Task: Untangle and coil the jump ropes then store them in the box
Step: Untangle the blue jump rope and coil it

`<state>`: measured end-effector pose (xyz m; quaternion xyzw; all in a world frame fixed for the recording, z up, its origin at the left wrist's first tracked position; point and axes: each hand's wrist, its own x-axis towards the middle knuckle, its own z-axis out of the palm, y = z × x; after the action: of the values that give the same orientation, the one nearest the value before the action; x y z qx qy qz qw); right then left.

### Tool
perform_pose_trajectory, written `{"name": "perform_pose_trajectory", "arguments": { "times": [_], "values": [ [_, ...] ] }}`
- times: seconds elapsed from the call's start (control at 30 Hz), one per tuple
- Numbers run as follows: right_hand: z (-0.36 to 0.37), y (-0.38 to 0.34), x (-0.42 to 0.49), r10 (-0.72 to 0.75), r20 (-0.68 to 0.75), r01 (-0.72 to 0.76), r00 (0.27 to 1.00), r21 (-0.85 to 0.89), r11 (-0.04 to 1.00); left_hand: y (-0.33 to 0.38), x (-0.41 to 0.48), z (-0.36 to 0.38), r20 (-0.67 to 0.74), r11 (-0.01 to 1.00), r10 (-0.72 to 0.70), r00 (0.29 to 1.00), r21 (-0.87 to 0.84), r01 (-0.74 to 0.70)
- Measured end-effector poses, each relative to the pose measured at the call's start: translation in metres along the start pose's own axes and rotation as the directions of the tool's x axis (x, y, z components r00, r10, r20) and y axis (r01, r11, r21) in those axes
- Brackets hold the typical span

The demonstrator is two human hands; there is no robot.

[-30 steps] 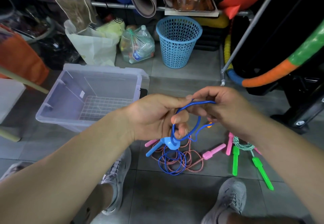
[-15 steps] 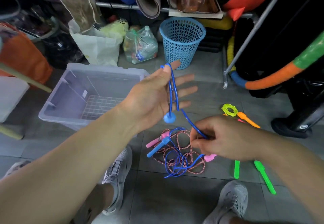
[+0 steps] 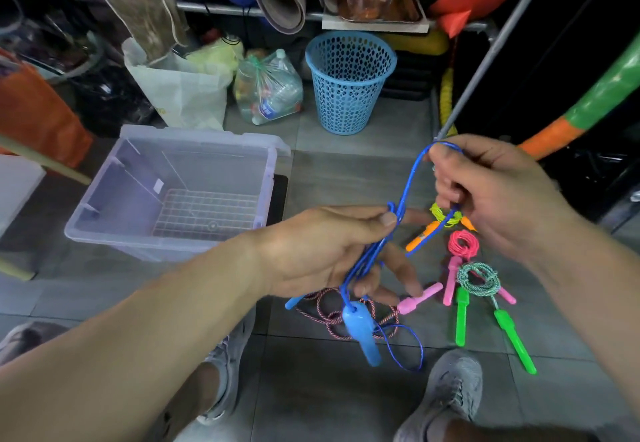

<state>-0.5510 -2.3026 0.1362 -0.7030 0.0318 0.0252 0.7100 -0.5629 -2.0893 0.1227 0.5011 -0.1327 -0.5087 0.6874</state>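
My left hand [image 3: 332,251] holds several strands of the blue jump rope [image 3: 405,192] across its palm, thumb pressed on them; a blue handle [image 3: 362,332] dangles below it. My right hand [image 3: 495,196] pinches a loop of the same rope, raised above and right of the left hand. On the floor lie a loose red-white rope with pink handles [image 3: 419,298], a coiled green rope with green handles [image 3: 479,277], a coiled pink rope [image 3: 464,242] and a coiled yellow rope with orange handles [image 3: 445,215]. The clear plastic box [image 3: 173,234] stands open at the left.
A blue mesh basket [image 3: 349,81] and plastic bags [image 3: 266,92] stand behind on the tiled floor. A metal rack pole [image 3: 485,67] slants down at the right. My two grey shoes [image 3: 446,396] are at the bottom of the view.
My right hand rose from low near the floor to above the left hand, carrying a loop of blue rope. My left hand's fingers closed from spread open onto the strands.
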Motion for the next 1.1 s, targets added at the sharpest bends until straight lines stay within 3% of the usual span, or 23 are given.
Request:
{"name": "perform_pose_trajectory", "arguments": {
  "times": [0.13,0.27,0.43,0.57,0.63,0.7,0.8,0.87,0.93,1.0,1.1],
  "values": [
    [0.006,0.013,0.002,0.142,-0.047,-0.149,0.989,-0.215,0.965,0.007,0.000,-0.001,0.063,0.984,0.087,0.994,-0.163,-0.076],
    [0.017,0.020,-0.008,0.260,0.084,-0.213,0.962,-0.367,0.906,0.019,0.000,-0.008,-0.072,0.933,0.209,0.975,-0.283,-0.221],
    [0.030,0.019,-0.029,0.380,0.306,-0.086,0.873,-0.669,0.738,0.021,0.005,-0.021,-0.395,0.882,0.341,0.853,-0.179,-0.436],
    [0.028,0.015,-0.039,0.429,0.512,0.173,0.744,-0.769,0.616,0.016,0.010,-0.027,-0.503,0.923,0.332,0.798,-0.002,-0.386],
    [0.025,0.008,-0.039,0.397,0.546,0.205,0.738,-0.741,0.639,0.008,0.011,-0.025,-0.475,0.946,0.324,0.818,0.163,-0.280],
    [0.018,-0.002,-0.035,0.354,0.541,0.102,0.763,-0.641,0.760,-0.002,0.012,-0.021,-0.392,0.917,0.320,0.863,0.356,-0.178],
    [0.003,-0.018,-0.028,0.230,0.549,-0.031,0.803,-0.347,0.937,-0.005,0.007,-0.013,-0.265,0.912,0.241,0.933,0.391,-0.125],
    [-0.005,-0.025,-0.024,0.130,0.513,-0.051,0.848,-0.165,0.985,-0.002,0.003,-0.008,-0.225,0.932,0.170,0.959,0.352,-0.083],
    [-0.008,-0.027,-0.020,0.057,0.392,-0.048,0.918,-0.034,0.998,-0.002,0.002,-0.004,-0.170,0.957,0.078,0.982,0.291,-0.026],
    [-0.009,-0.020,-0.012,0.009,0.189,0.000,0.982,-0.048,0.999,-0.001,0.000,0.002,-0.015,0.994,0.009,1.000,0.109,-0.007],
    [-0.012,-0.003,0.000,0.014,-0.050,-0.020,0.999,-0.122,0.992,0.005,0.001,0.004,0.105,0.989,0.072,0.992,-0.134,-0.058]
  ]
}}
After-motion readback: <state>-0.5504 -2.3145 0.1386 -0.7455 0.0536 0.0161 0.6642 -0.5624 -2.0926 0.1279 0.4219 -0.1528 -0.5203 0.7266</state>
